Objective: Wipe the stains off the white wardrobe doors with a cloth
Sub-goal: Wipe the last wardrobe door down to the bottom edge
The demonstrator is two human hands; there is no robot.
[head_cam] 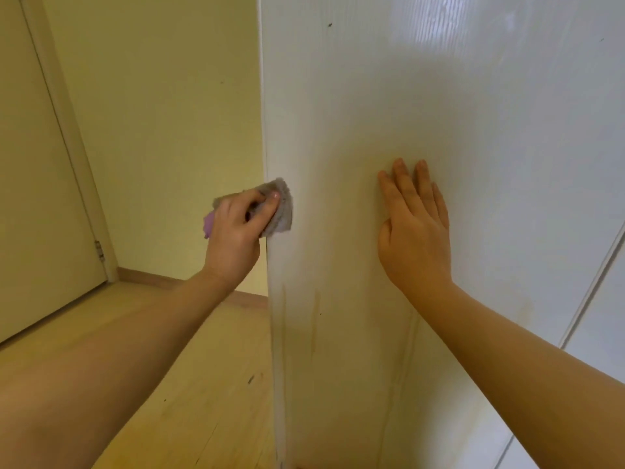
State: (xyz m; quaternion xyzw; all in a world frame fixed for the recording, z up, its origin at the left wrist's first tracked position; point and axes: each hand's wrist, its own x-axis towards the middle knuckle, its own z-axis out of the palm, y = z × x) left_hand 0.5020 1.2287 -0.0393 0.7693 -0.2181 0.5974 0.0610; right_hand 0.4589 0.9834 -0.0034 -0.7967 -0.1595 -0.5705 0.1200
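Grey cloth (282, 214) being gripped by left hand (233, 238), pressing on door (372, 96) edge; right hand (417, 235) bracing flat, outstretched. Streaks (316, 319) below left hand likely needing firm downward strokes.

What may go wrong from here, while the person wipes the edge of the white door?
The cloth in the left hand touches only the left edge of the door, so the brownish streaks lower down and the dark spot near the top might be missed. The right hand lies flat on the glossy door and may leave fresh prints.
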